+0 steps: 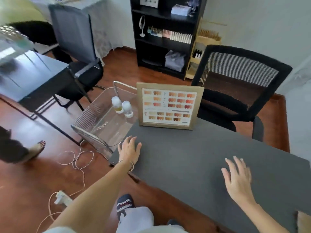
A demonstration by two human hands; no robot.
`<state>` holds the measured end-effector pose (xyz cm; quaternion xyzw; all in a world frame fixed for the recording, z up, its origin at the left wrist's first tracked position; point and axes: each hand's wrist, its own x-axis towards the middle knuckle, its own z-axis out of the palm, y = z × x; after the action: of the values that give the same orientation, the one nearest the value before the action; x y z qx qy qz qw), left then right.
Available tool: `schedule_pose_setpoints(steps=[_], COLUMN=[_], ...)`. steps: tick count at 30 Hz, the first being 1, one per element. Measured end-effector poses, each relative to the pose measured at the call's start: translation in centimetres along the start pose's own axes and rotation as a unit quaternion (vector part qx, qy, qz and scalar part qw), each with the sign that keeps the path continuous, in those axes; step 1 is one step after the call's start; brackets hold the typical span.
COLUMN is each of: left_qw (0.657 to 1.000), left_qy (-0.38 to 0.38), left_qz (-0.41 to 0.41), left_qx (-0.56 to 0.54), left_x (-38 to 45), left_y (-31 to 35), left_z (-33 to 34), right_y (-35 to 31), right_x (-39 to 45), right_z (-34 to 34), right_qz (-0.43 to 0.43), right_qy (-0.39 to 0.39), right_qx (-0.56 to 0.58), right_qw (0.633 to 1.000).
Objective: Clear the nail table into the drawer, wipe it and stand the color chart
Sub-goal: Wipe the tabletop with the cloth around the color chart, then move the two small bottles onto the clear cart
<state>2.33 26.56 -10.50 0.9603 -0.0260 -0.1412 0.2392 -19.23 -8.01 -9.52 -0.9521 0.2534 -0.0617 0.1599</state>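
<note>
The framed color chart (169,106) is standing upright at the far edge of the gray nail table (193,158), in the middle of the frame. The left hand (130,150) is lying flat with fingers spread on the table's left corner, holding nothing. The right hand (238,178) is spreading open over the tabletop at lower right, also holding nothing. Left of the chart, two small bottles (122,107) are sitting on a clear acrylic cart (94,120)

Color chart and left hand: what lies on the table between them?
Nothing: the head view shows bare grey table between the upright color chart and left hand.
</note>
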Motion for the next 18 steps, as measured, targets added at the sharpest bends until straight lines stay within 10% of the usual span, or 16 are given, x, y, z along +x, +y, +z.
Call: schedule_pose_setpoints(steps=[4, 10, 18], left_qw=[0.992, 0.987, 0.933], left_qy=[0.090, 0.137, -0.090], left_qz=[-0.009, 0.004, -0.183], left_qx=[-0.083, -0.089, -0.295], left_x=[4.6, 15.0, 30.2], left_y=[-3.1, -8.8, -10.6], left_z=[-5.4, -12.5, -13.2], right_y=[-14.3, -33.5, -45.9], right_x=[6.1, 11.4, 21.9], right_z=[2.7, 9.7, 19.1], right_qz=[-0.204, -0.284, 0.184], right_qy=[-0.078, -0.159, -0.225], right_qx=[0.086, 0.146, 0.288], right_qw=[0.972, 0.934, 0.913])
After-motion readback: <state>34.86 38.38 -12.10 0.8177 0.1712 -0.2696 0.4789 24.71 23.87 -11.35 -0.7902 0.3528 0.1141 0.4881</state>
